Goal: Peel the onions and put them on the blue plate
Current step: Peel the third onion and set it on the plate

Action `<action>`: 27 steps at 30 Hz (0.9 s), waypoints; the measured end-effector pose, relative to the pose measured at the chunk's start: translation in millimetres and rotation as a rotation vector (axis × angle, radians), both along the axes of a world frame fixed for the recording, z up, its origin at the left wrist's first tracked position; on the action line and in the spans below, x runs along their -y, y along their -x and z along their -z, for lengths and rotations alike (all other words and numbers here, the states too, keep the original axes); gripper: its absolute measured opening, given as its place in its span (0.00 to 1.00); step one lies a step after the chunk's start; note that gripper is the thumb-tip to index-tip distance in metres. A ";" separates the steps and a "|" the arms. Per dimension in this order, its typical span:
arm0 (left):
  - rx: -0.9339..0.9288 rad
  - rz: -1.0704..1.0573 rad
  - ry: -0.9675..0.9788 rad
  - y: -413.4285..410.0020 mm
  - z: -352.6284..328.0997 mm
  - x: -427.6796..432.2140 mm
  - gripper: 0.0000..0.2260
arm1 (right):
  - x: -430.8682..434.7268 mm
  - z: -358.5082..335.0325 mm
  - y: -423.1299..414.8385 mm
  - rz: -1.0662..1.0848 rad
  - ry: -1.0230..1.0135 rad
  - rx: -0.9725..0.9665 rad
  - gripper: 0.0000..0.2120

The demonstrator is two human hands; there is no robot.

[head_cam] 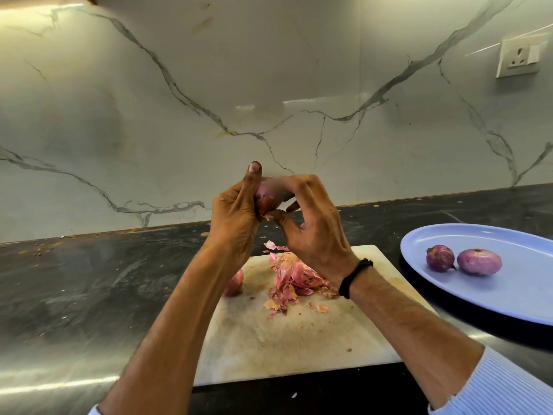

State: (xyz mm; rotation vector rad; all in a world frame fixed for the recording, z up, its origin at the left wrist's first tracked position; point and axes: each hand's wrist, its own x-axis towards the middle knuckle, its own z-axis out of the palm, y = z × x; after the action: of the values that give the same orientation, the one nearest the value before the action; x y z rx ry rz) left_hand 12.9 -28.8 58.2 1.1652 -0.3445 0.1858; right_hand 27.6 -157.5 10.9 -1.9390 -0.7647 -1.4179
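Note:
Both hands are raised above the white cutting board [248,333] with a small red onion [267,195] between them. My left hand [236,217] grips the onion, thumb up. My right hand [314,223] has its fingers curled over the onion's top and right side, pinching at its skin. Another onion [235,284] with its skin on lies on the board, partly hidden by my left forearm. A heap of pink onion skins [294,280] lies mid-board. Two peeled onions [440,257] [478,262] sit on the blue plate [508,307] at the right.
The board lies on a dark stone counter [89,295] that runs to a marble-look wall [269,85]. A wall socket [519,56] sits at the upper right. Loose skin bits lie at the board's far edge [273,245].

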 end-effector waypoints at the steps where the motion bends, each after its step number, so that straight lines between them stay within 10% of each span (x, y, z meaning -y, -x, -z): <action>1: 0.004 0.008 -0.011 0.9 0.1 0.1 0.15 | -0.3 0.8 -0.7 0.006 0.011 0.011 0.22; 7: 0.002 -0.002 -0.036 -2.0 3.5 0.5 0.16 | 1.1 3.0 -4.3 0.017 0.063 -0.001 0.25; 12: -0.085 -0.029 0.036 -6.9 4.2 -0.7 0.16 | 1.5 3.2 -1.7 0.021 0.038 0.071 0.07; 27: 0.085 -0.093 -0.081 -13.6 9.6 -6.1 0.13 | -2.0 -3.8 4.0 -0.037 -0.045 0.002 0.16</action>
State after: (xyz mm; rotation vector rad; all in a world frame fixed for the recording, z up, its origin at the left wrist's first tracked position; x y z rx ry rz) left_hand 26.5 -22.7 48.6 1.2565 -0.3764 0.3056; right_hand 23.6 -155.6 14.8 -1.8805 -0.7597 -1.4026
